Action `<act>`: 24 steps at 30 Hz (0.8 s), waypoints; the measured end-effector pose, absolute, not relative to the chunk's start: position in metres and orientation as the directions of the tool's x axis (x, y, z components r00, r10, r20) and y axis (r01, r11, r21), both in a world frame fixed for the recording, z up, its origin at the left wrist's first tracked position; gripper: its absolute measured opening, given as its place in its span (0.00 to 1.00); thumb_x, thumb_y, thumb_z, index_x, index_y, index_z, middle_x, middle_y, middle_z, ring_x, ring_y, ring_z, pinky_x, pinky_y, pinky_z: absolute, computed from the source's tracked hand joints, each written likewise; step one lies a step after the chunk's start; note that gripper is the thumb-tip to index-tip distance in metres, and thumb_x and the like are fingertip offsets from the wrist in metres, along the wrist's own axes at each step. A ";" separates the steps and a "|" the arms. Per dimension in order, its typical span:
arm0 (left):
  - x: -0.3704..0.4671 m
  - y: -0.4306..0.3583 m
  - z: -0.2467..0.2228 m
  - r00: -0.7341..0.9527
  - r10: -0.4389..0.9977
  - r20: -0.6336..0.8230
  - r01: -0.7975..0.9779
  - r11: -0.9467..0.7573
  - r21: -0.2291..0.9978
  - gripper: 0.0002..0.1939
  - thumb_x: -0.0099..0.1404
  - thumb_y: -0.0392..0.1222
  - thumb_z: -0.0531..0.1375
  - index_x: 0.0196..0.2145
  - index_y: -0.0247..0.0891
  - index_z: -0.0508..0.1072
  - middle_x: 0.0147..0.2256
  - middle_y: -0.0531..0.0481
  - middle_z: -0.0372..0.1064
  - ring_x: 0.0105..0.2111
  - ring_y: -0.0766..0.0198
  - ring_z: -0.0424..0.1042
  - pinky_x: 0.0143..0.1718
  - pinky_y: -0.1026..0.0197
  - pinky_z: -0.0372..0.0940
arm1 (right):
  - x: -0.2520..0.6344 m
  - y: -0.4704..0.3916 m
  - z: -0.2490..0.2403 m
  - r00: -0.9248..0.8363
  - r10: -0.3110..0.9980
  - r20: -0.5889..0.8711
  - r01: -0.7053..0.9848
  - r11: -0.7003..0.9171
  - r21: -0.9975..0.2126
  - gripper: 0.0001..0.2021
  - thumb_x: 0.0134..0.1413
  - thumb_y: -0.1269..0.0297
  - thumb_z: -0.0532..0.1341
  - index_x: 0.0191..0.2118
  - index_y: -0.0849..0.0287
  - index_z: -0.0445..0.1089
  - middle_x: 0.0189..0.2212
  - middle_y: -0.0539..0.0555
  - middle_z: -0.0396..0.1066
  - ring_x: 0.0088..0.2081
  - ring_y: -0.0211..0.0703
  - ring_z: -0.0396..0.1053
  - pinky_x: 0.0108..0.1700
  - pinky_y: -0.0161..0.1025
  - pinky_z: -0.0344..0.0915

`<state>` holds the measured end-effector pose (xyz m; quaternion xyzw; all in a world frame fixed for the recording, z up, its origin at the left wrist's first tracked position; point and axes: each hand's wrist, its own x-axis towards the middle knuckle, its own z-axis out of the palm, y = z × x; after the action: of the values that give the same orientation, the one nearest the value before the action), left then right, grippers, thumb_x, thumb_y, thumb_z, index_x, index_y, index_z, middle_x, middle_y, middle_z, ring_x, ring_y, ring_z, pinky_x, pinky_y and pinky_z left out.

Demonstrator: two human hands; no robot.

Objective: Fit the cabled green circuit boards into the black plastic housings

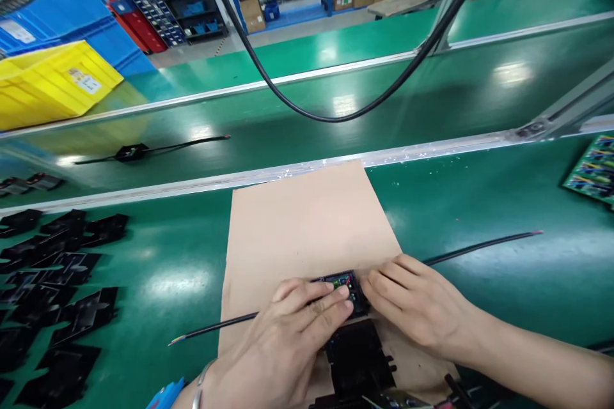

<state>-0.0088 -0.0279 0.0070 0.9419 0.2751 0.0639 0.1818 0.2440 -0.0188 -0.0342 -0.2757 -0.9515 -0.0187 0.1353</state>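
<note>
A small circuit board (pixel 341 280) sits inside a black plastic case (pixel 359 308) on a brown cardboard sheet (pixel 307 223). My left hand (pixel 297 329) lies across the case, its fingers together and pressing on the board; its thumb is hidden. At the case's right end, my right hand (pixel 417 300) is closed with fingers bent around the black cable (pixel 484 246); the exact contact is covered. Another stretch of black cable (pixel 215 327) comes out left of my left hand, with coloured wire ends. Just below the case lies a black plastic part (pixel 359 354).
Several black plastic covers (pixel 81 310) are spread at left. Green circuit boards (pixel 595 169) lie at the right edge. Beyond a metal rail (pixel 268 176), a cabled black unit (pixel 132 152) rests near a yellow bin (pixel 52 86). A thick cable (pixel 330 119) hangs overhead.
</note>
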 end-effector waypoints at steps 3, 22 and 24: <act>0.000 -0.039 0.003 0.825 0.564 0.037 0.536 -0.801 0.268 0.28 0.61 0.29 0.51 0.60 0.34 0.59 0.60 0.48 0.60 0.58 0.59 0.61 0.57 0.55 0.59 | 0.244 -0.021 -0.035 -0.782 0.547 0.299 0.554 0.829 -0.070 0.18 0.63 0.75 0.44 0.43 0.67 0.71 0.35 0.59 0.71 0.35 0.49 0.63 0.38 0.47 0.56; -0.037 -0.010 0.015 0.506 0.863 -0.010 0.653 -0.375 0.658 0.11 0.62 0.36 0.59 0.43 0.43 0.70 0.42 0.51 0.72 0.44 0.59 0.69 0.46 0.54 0.64 | 0.235 -0.022 -0.008 -0.692 0.662 0.288 0.577 0.747 -0.330 0.14 0.60 0.74 0.52 0.49 0.66 0.68 0.38 0.59 0.68 0.39 0.48 0.62 0.42 0.47 0.59; -0.036 -0.010 0.010 0.535 0.842 -0.074 0.669 -0.368 0.645 0.08 0.59 0.35 0.61 0.38 0.42 0.72 0.38 0.52 0.71 0.41 0.59 0.68 0.43 0.55 0.63 | 0.221 -0.028 -0.006 -0.698 0.670 0.253 0.592 0.739 -0.322 0.15 0.59 0.75 0.52 0.50 0.66 0.68 0.40 0.60 0.68 0.41 0.49 0.61 0.44 0.48 0.59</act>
<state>-0.0360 -0.0096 0.0101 0.8159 0.4630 0.1355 0.3186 0.2214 -0.0279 -0.0060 -0.3448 -0.9150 0.1085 0.1791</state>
